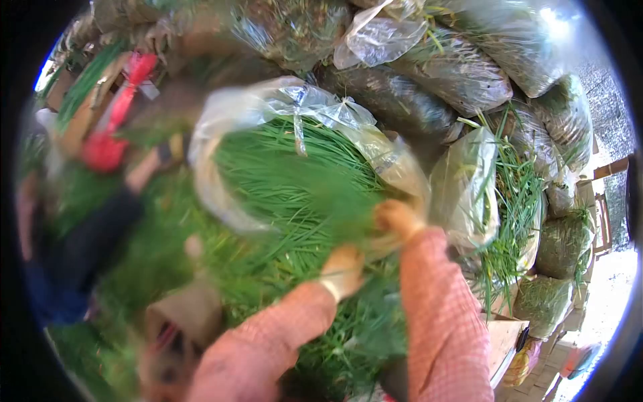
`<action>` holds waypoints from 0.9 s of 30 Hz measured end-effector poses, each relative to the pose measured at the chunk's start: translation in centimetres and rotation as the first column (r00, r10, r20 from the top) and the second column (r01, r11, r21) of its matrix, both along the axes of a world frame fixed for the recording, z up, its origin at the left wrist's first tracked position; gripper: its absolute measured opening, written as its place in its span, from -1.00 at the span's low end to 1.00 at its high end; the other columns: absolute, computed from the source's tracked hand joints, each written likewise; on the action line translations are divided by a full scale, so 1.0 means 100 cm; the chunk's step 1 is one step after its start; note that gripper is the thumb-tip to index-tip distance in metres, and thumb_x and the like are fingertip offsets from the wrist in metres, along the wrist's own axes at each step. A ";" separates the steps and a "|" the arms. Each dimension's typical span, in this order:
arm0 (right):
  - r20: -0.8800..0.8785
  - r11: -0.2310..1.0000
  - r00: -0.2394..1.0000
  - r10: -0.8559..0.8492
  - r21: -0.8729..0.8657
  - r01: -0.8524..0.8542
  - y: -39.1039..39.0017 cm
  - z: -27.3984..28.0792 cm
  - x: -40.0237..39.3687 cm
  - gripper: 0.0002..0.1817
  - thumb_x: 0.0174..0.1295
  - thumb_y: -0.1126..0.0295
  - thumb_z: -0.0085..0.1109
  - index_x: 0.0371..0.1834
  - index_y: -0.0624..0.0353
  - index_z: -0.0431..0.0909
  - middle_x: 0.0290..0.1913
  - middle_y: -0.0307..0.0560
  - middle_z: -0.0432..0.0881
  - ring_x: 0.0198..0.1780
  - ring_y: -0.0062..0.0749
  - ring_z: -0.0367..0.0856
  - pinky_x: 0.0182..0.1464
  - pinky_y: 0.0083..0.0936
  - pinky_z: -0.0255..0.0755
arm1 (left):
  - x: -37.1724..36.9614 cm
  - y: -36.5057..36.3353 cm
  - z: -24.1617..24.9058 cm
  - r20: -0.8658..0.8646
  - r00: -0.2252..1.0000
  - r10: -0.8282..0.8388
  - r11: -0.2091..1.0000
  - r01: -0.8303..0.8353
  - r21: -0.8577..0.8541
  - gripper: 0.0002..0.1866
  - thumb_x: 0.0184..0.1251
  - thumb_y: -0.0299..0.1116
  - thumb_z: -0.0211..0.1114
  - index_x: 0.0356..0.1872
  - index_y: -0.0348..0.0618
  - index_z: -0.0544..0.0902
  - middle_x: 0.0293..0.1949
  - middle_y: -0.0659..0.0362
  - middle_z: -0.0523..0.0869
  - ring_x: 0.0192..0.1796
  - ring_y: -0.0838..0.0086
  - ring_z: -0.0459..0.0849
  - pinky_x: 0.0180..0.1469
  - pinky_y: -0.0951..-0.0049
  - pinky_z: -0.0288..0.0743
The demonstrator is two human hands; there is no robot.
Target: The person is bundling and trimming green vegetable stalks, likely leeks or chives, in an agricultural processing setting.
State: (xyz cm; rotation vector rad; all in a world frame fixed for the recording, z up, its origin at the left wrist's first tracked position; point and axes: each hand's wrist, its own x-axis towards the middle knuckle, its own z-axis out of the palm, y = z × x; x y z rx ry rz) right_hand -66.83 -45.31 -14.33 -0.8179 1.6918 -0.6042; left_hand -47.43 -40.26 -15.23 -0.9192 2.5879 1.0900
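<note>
A large clear plastic bag (281,94) lies open, filled with long, thin green chives (268,161). My right hand (400,220) is closed at the bag's near right side, on a bunch of chives (348,204) smeared by motion that reaches left over the filled bag. Lower and to its left, my left hand (343,271) is at the near edge of the chives, its fingers blurred among the leaves. Both my forearms wear pink checked sleeves.
Loose chives (234,261) spread around the bag. Another person's dark-sleeved arm (110,221) reaches in from the left. Stuffed plastic bags (449,67) pile up behind. An opened bag (465,187) with greens stands at right, near a wooden board (506,338).
</note>
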 end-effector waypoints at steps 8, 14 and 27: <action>0.044 0.796 0.918 -0.394 -0.483 0.364 -0.126 -0.116 -0.138 -0.79 0.07 0.45 0.06 -0.20 0.17 0.48 -0.47 -0.18 0.50 -0.48 -0.43 0.45 -0.47 -0.53 0.32 | 0.013 0.001 -0.020 -0.377 0.910 0.171 0.985 -0.173 0.029 -0.37 -0.21 -0.41 0.34 0.02 -0.35 0.41 0.08 -0.23 0.35 0.16 -0.08 0.34 0.21 0.09 0.23; -0.587 0.845 0.781 0.211 -0.292 -0.447 -0.093 -0.087 -0.127 -0.22 -0.21 0.36 0.34 0.17 0.37 0.25 0.02 0.11 0.46 0.11 -0.09 0.37 0.17 -0.40 0.23 | 0.013 0.006 -0.033 -0.488 0.847 0.212 0.972 -0.232 0.020 -0.36 -0.30 -0.48 0.30 0.01 -0.34 0.43 0.05 -0.25 0.38 0.12 -0.10 0.38 0.18 0.07 0.26; -0.538 0.910 0.741 0.402 0.150 -0.386 -0.116 -0.065 -0.079 0.00 -0.36 0.20 0.46 0.21 0.37 0.15 0.13 0.21 0.33 0.15 -0.10 0.31 0.20 -0.44 0.19 | 0.018 0.007 -0.032 -0.358 0.930 0.081 0.995 -0.094 -0.018 -0.43 0.11 -0.21 0.14 0.12 -0.34 0.35 0.16 -0.18 0.33 0.24 0.05 0.29 0.29 0.19 0.14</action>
